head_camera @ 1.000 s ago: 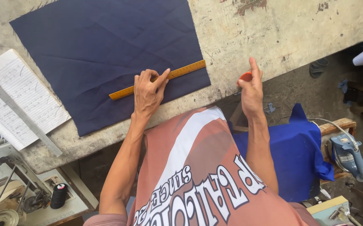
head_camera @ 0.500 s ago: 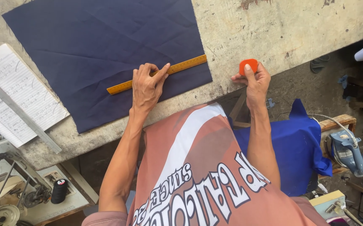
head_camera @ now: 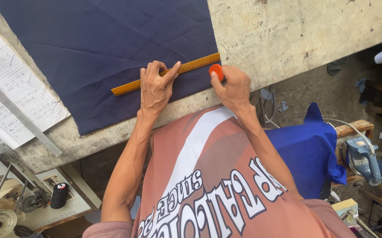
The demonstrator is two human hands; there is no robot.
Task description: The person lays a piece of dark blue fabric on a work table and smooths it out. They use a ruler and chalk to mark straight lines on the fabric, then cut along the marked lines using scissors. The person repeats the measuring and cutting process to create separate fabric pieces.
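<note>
A dark navy cloth (head_camera: 98,57) lies flat on a worn concrete table (head_camera: 288,31). A yellow ruler (head_camera: 195,64) rests slanted across the cloth's near edge. My left hand (head_camera: 155,88) presses flat on the ruler, fingers spread over it. My right hand (head_camera: 233,88) pinches a round orange piece of tailor's chalk (head_camera: 216,70), its edge touching the cloth just below the ruler's right end.
An open lined notebook (head_camera: 14,92) with a long metal ruler (head_camera: 19,117) across it lies at the left. A sewing machine with a black thread spool (head_camera: 59,196) stands lower left. Bright blue cloth (head_camera: 307,150) and an electric iron (head_camera: 363,161) sit at the right.
My right hand has brought the orange chalk from off the table's edge leftward to the cloth at the ruler's right end. The left hand stays on the ruler.
</note>
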